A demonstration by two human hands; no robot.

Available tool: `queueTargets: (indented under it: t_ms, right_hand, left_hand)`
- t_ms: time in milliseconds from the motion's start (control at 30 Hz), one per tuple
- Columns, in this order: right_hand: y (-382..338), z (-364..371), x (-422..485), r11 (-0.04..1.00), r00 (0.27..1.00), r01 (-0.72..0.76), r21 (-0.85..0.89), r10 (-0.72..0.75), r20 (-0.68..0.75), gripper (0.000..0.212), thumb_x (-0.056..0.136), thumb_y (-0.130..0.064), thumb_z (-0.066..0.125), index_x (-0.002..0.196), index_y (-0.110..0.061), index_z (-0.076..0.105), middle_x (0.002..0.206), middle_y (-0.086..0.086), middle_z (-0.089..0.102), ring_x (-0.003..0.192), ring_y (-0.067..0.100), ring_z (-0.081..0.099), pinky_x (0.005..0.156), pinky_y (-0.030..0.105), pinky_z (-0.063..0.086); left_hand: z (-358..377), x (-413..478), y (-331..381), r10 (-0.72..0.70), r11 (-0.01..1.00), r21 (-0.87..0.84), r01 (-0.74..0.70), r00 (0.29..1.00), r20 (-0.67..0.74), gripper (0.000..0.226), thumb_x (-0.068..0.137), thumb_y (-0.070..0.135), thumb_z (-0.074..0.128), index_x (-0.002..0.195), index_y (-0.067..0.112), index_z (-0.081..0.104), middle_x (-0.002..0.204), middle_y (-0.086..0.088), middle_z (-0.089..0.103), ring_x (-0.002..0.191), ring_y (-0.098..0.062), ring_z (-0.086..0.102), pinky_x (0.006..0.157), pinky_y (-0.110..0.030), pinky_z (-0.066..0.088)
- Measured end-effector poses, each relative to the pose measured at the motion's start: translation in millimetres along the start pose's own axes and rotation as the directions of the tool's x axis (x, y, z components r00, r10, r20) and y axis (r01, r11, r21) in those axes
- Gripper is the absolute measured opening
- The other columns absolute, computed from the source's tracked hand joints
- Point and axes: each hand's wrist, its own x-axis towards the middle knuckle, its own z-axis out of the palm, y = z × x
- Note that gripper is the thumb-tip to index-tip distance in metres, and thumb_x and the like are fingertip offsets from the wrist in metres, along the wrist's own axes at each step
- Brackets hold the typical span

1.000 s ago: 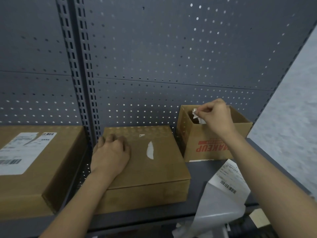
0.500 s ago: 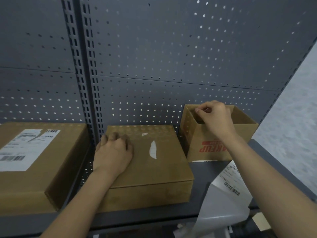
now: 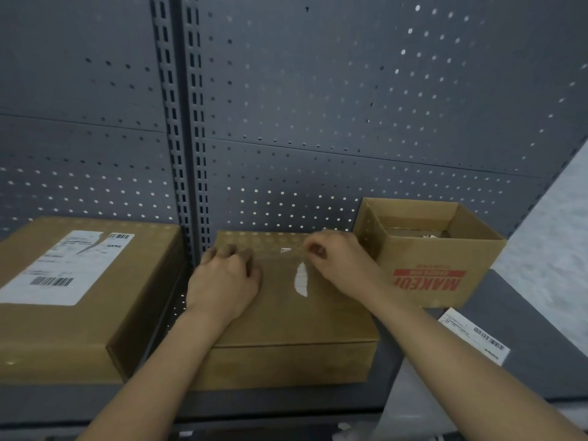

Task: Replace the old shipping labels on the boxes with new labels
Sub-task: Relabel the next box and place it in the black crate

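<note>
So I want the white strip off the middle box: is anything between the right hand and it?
Nothing visible. The right hand is over the middle box, just right of the white strip, with only bare cardboard between them. The left hand rests on the box further left, clear of it.

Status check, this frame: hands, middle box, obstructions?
Left hand rests on middle box. Right hand at small label scrap, grip blurred. White strip also on lid. Nothing in the way.
</note>
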Motion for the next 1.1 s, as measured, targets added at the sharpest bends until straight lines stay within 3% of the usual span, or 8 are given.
queueTargets:
  t_ms: [133, 333, 667, 1100]
  right_hand:
    - [2, 17, 5, 1.000, 1.000, -0.018, -0.014, 0.019, 0.023, 0.011, 0.091, -0.007, 0.058, 0.090, -0.017, 0.063, 0.092, -0.005, 0.061, 0.092, 0.012, 0.055, 0.082, 0.034, 0.050]
    - [2, 19, 0, 0.999, 0.999, 0.008, -0.048, -0.005, 0.047, 0.022, 0.087, 0.002, 0.047, 0.082, -0.019, 0.045, 0.089, -0.002, 0.053, 0.088, 0.017, 0.046, 0.077, 0.040, 0.046]
    - [2, 21, -5, 0.986, 0.997, 0.074, -0.149, -0.072, 0.021, 0.022, 0.083, 0.005, 0.047, 0.080, -0.016, 0.044, 0.085, 0.001, 0.053, 0.081, 0.022, 0.049, 0.067, 0.042, 0.046]
    - [10, 26, -1, 0.992, 0.996, 0.091, -0.085, -0.090, 0.012, 0.042, 0.078, 0.012, 0.047, 0.070, -0.027, 0.033, 0.082, 0.000, 0.055, 0.080, 0.019, 0.047, 0.073, 0.045, 0.046]
  left_hand:
    - [-1, -4, -1, -0.002, 1.000, -0.006, 0.002, 1.000, -0.028, 0.044, 0.099, 0.044, 0.039, 0.135, 0.026, 0.056, 0.142, -0.003, 0.051, 0.135, -0.031, 0.038, 0.104, -0.042, 0.040]
    - [-1, -6, 1, -0.018, 1.000, -0.003, 0.018, 0.999, -0.038, 0.043, 0.099, 0.044, 0.039, 0.133, 0.026, 0.058, 0.140, -0.002, 0.051, 0.133, -0.029, 0.039, 0.097, -0.042, 0.044]
    - [-1, -7, 0, -0.002, 1.000, 0.011, 0.002, 0.999, -0.042, 0.042, 0.097, 0.043, 0.043, 0.131, 0.026, 0.059, 0.140, -0.001, 0.051, 0.134, -0.030, 0.039, 0.098, -0.043, 0.044]
    - [3, -5, -1, -0.006, 1.000, 0.002, 0.007, 0.999, -0.053, 0.042, 0.096, 0.043, 0.042, 0.128, 0.025, 0.062, 0.139, -0.002, 0.050, 0.135, -0.030, 0.037, 0.097, -0.042, 0.045]
